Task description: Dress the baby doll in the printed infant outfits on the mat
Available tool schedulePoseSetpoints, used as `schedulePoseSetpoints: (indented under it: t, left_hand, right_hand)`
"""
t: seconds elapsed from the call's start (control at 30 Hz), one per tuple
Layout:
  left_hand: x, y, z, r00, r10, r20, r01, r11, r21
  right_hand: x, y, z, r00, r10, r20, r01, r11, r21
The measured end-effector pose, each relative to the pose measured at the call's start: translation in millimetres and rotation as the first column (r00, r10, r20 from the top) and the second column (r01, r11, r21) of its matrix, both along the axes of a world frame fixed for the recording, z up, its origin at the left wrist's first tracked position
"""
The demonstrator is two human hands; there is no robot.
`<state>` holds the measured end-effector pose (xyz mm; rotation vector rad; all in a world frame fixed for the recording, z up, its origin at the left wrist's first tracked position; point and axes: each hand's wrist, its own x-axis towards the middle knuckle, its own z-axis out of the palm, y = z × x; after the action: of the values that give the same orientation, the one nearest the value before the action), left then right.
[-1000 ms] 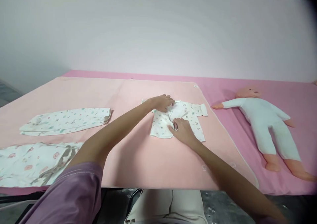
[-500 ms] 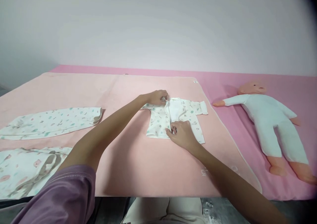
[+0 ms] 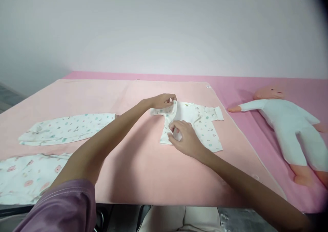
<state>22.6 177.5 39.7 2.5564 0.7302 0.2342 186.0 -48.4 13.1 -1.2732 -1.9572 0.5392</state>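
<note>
A white baby shirt (image 3: 208,132) with small printed figures lies spread on the pink mat, its front parted so that the plain white inside shows. Its collar edge is pinched between the fingers of my left hand (image 3: 164,101), on the left side of the neck opening. Lower down, my right hand (image 3: 186,138) has its thumb and fingers curled together at the free edge of the left front panel, gripping it. Part of the shirt's lower front is hidden behind this hand.
Printed baby trousers (image 3: 69,127) lie folded to the left, and another printed garment (image 3: 23,177) is nearer me, partly behind my left arm. On the right, a baby doll (image 3: 282,122) in a white suit lies on the pink sheet (image 3: 246,122) beside the pink mat (image 3: 143,177).
The left front panel of the shirt has been drawn outward to the left, baring more of the inside. My right hand moved slightly up along the edge. The whole view shifted a little.
</note>
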Motion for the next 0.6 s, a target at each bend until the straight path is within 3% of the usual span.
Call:
schedulePoseSetpoints:
  t: [0.13, 0.23, 0.4, 0.47, 0.6]
  left_hand:
    - [-24.4, 18.7, -13.8, 0.994, -0.041, 0.102, 0.029, 0.992, 0.12]
    - [-35.7, 24.1, -27.2, 0.982, 0.045, 0.182, -0.067, 0.991, 0.116]
    - [-39.5, 14.4, -39.6, 0.938, 0.269, 0.218, -0.264, 0.963, -0.053]
    - [-37.5, 9.8, -42.3, 0.951, 0.284, 0.121, -0.289, 0.957, 0.027]
    - [-28.4, 2.8, -46.5, 0.953, 0.297, -0.052, -0.264, 0.905, 0.333]
  right_hand:
    - [-39.8, 28.0, -0.7, 0.982, 0.158, -0.105, -0.16, 0.987, -0.007]
    - [-58.0, 44.3, -11.5, 0.944, 0.281, -0.172, -0.289, 0.957, -0.024]
    - [-50.3, 41.1, -33.1, 0.901, 0.426, 0.08, -0.431, 0.901, 0.057]
    - [-43.9, 35.8, -40.7, 0.849, 0.488, 0.202, -0.505, 0.862, 0.038]
    - [-41.7, 29.8, -45.3, 0.773, 0.56, 0.297, -0.573, 0.818, -0.051]
